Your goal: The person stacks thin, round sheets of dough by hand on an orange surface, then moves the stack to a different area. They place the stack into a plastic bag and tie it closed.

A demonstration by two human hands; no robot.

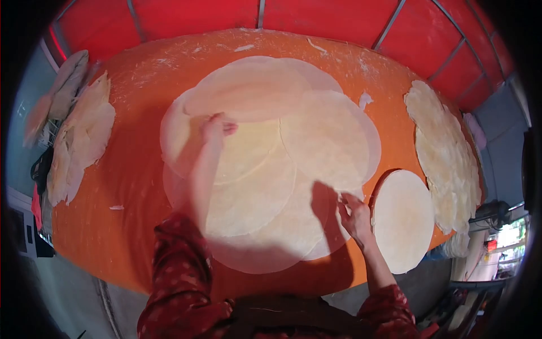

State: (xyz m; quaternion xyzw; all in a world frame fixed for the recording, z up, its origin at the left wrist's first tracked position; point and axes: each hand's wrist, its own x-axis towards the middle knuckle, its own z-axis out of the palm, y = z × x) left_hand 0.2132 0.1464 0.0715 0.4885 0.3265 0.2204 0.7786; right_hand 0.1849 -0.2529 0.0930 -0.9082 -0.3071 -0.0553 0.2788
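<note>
Several thin, pale round dough sheets [330,130] lie overlapped in a wide flower-like ring on the orange table. My left hand [219,125] is over the ring's left part, at the lower edge of the far sheet [248,87]; motion smears its fingers. Near the ring's right front edge, my right hand [354,216] has its thumb and fingers pinched together, and what is between them, if anything, is too small to name. Just right of that hand stands a thick stack of round sheets [403,220], its near edge at the table's rim.
The orange table [135,152] carries a pile of ragged sheets [443,155] on the right and another pile [84,141] on the left. Small dough scraps [366,100] dot its surface. Red panels [316,20] stand behind it, and a dark fan-like object [492,213] sits at right.
</note>
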